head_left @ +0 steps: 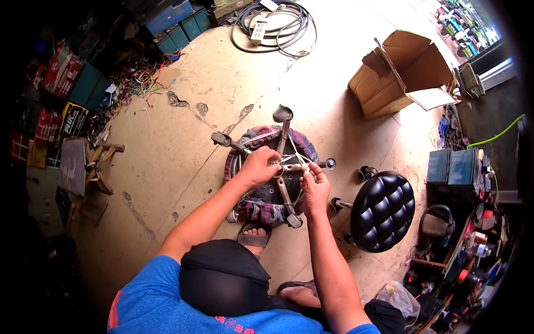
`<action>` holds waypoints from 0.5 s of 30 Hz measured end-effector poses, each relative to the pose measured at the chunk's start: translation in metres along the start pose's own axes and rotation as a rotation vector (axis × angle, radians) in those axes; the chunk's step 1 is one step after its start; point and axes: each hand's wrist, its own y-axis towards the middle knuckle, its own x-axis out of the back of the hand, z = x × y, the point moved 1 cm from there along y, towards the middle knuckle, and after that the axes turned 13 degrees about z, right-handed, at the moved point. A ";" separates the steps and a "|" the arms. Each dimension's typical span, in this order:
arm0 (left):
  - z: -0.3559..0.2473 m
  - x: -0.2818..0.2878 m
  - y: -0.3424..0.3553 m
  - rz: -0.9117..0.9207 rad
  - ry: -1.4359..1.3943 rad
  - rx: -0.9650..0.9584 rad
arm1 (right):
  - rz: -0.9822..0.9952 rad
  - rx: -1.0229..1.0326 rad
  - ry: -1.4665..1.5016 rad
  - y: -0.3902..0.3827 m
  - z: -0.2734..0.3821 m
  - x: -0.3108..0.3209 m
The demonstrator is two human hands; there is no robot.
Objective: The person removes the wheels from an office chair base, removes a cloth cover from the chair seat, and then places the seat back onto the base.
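Observation:
An upturned stool (261, 206) with a plaid cloth cover lies on the concrete floor, its metal legs and castor wheels (282, 113) pointing up. My left hand (260, 165) grips the hub where the legs meet. My right hand (315, 181) pinches a thin white string (295, 151) that runs across the legs, just right of the hub. Both hands almost touch each other. My sandalled feet (253, 236) rest just below the stool.
A black tufted round stool (382, 210) stands to the right. An open cardboard box (403, 72) sits at the upper right, coiled cable (275, 28) at the top. A small wooden stool (83, 167) is at the left. Batteries, boxes and clutter line the left and right edges.

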 end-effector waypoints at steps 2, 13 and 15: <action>-0.004 0.001 0.000 0.023 0.034 0.012 | -0.009 0.015 -0.036 0.001 -0.002 0.002; -0.009 0.007 0.007 -0.107 -0.262 0.104 | 0.121 0.283 -0.357 0.003 0.007 -0.023; 0.001 0.006 0.013 -0.126 -0.329 0.054 | 0.082 0.276 -0.327 0.005 0.003 -0.021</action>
